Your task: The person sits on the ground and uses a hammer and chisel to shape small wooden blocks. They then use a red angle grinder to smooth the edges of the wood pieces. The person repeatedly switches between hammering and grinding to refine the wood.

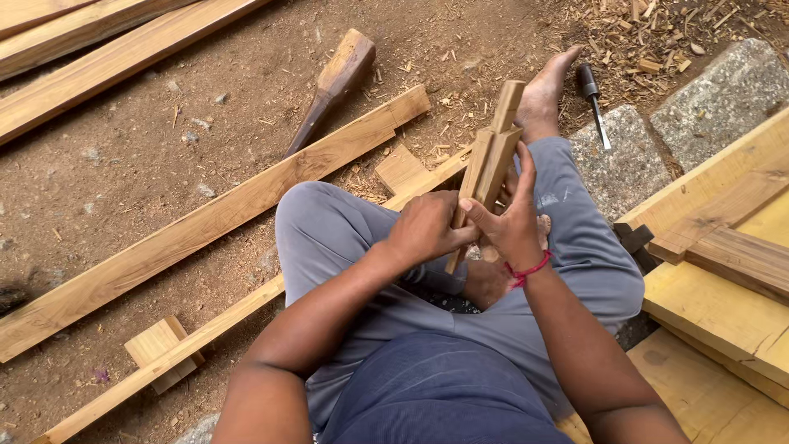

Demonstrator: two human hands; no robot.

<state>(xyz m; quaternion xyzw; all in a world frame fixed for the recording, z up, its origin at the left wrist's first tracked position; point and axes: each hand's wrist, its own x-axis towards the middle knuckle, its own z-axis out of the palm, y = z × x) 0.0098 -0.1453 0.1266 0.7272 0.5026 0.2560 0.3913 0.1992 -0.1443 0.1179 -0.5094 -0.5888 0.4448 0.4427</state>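
Both hands, left hand [423, 230] and right hand [511, 224], grip a notched wooden piece [490, 160], its long axis pointing far-right over the knees.

The ground is bare reddish-brown packed dirt [123, 164], outdoors in even daylight with soft shadows. Long pale wooden planks [205, 222] lie across it at a slant, with more planks stacked at the upper left [74, 49]. Wood chips and shavings [657, 33] litter the upper right. Two rough grey granite blocks [723, 99] sit there, beside yellowish timber boards [723, 304] piled at the right. A dark wooden mallet [333, 86] and a black-handled chisel [593, 103] lie on the ground.
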